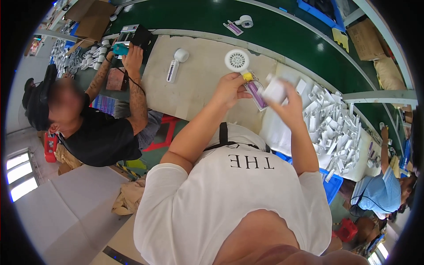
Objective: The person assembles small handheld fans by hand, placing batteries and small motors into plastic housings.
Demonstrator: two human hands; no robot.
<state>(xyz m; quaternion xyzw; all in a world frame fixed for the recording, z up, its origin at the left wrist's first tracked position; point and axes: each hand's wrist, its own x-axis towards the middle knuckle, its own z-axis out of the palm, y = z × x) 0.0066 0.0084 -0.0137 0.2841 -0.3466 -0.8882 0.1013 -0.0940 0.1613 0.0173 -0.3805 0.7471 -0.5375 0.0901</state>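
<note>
My left hand (230, 91) is closed on a white handheld device with a round slotted head (237, 60) and a purple panel (256, 92) in its handle. A small yellow piece (247, 77) shows at the fingertips, between head and handle. Close beside the handle, my right hand (288, 105) grips a white plastic part (274, 91), blurred by motion. Whether this part touches the handle, I cannot tell. To the right of my right hand spreads a heap of white plastic parts (333, 126).
A similar white device (177, 64) lies on the beige worktop (194, 95). Another with a purple handle (238, 24) rests on the green belt (190, 17). At the left a co-worker (97, 119) handles a teal tool (120, 49); another person (380, 190) works far right.
</note>
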